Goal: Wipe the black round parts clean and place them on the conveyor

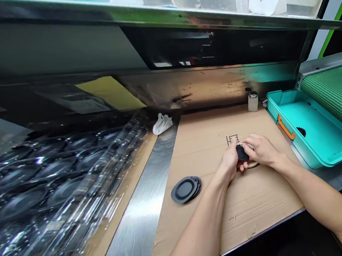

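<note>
Over the right part of a cardboard sheet (202, 153), my left hand (231, 157) grips a round black disc (242, 153) by its edge. My right hand (260, 149) is closed at the disc's upper right side, its fingertips pressed together on it; a small pale bit shows between the two hands, too small to name. Beneath the right hand a tan rounded edge (253, 164) peeks out, mostly hidden. To the left of my forearms, a small stack of dark grey round discs (184, 190) lies on the cardboard.
A teal bin (320, 129) with an orange latch stands at right beside a green conveyor belt (335, 89). A small pump bottle (253, 101) stands at the cardboard's back edge. Crumpled white tissue (162, 123) lies left. Clear plastic trays (52, 183) of black discs fill the left side.
</note>
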